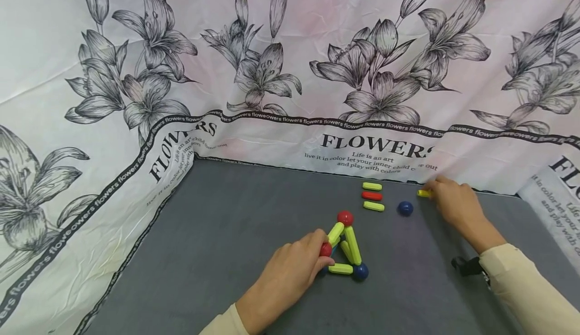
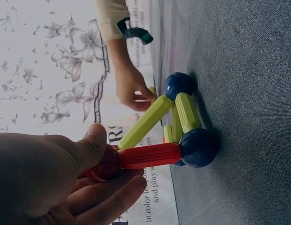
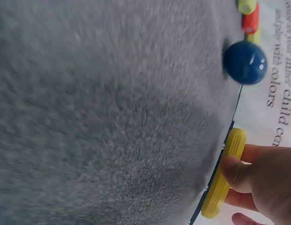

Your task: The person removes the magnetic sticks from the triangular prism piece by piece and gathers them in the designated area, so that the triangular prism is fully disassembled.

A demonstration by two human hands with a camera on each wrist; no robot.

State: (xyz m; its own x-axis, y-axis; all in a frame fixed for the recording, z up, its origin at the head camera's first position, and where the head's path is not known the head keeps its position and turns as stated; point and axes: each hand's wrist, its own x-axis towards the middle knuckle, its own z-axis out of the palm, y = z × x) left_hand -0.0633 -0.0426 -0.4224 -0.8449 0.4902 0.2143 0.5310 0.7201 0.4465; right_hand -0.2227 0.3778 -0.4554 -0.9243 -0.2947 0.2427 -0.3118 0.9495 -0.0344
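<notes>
My left hand [image 1: 287, 269] pinches a red ball [image 2: 106, 163] at one corner of a frame built from balls and rods. A red rod [image 2: 151, 155] joins that ball to a blue ball [image 2: 200, 147] near the table. Yellow-green rods [image 1: 353, 245] run between the other corners, with another red ball [image 1: 345, 217] and a blue ball [image 1: 360, 271] among them. My left fingers cover part of the frame in the head view. Far to the right, my right hand [image 1: 456, 211] pinches a yellow rod [image 3: 218, 193] between thumb and fingers, by the table's back edge.
A loose blue ball [image 1: 405, 208] lies left of my right hand. Beside it are a red rod [image 1: 372, 195] and two yellow-green rods [image 1: 373, 206] in a stack-like row. A flower-printed cloth [image 1: 272, 138] rises behind the grey table [image 1: 226, 214].
</notes>
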